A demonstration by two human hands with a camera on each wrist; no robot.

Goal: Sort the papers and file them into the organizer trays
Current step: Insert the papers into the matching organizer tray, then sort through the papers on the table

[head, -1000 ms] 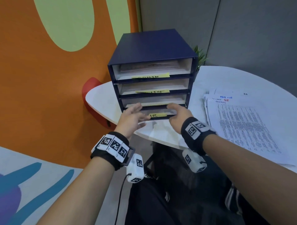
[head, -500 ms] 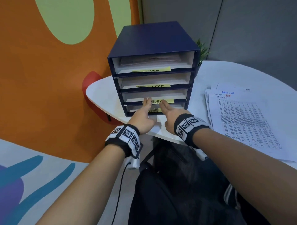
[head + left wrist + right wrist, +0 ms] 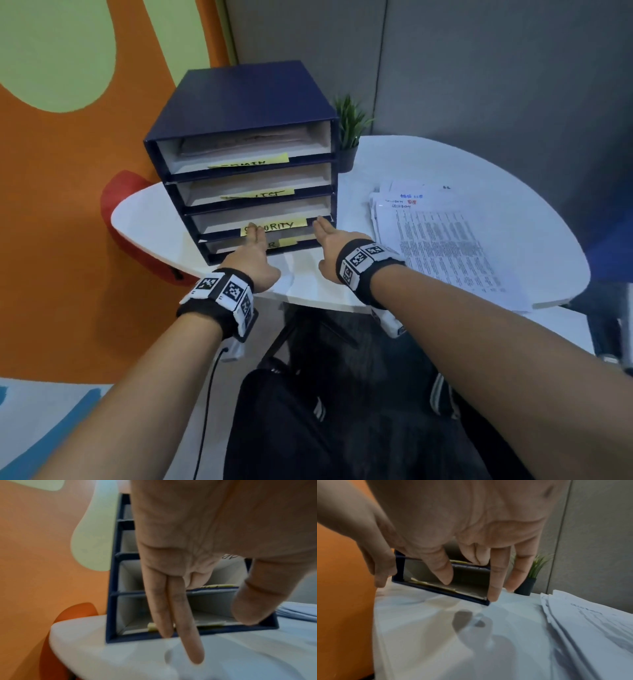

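- Both hands reach out flat toward the dark blue four-tier box-shaped paper organizer (image 3: 239, 144) standing on the white rounded table (image 3: 479, 164).
- The left hand (image 3: 251, 260) has its fingers straight and together, holding nothing; its fingertips (image 3: 255, 230) lie over the yellow sticky label marked SECURITY (image 3: 284, 225) on the third tray's front edge.
- The right hand (image 3: 334, 245) is likewise flat and empty, its fingertips (image 3: 320, 221) at the right end of that same tray front, just past the label.
- From the wrist views the fingers hang spread in front of the bottom tray opening, pinching no sheet.
- Some filing looks done: pale sheets lie in the top tray, beyond and above the fingertips, and thin sheets show in the lower trays, though I cannot count them.
- Much seems left: a loose fanned stack of white printed papers (image 3: 442, 246) lies on the table to the right of the right hand, well apart from its fingers.
- Behind the organizer, far beyond the fingers, stands a small green plant in a dark pot (image 3: 349, 137).
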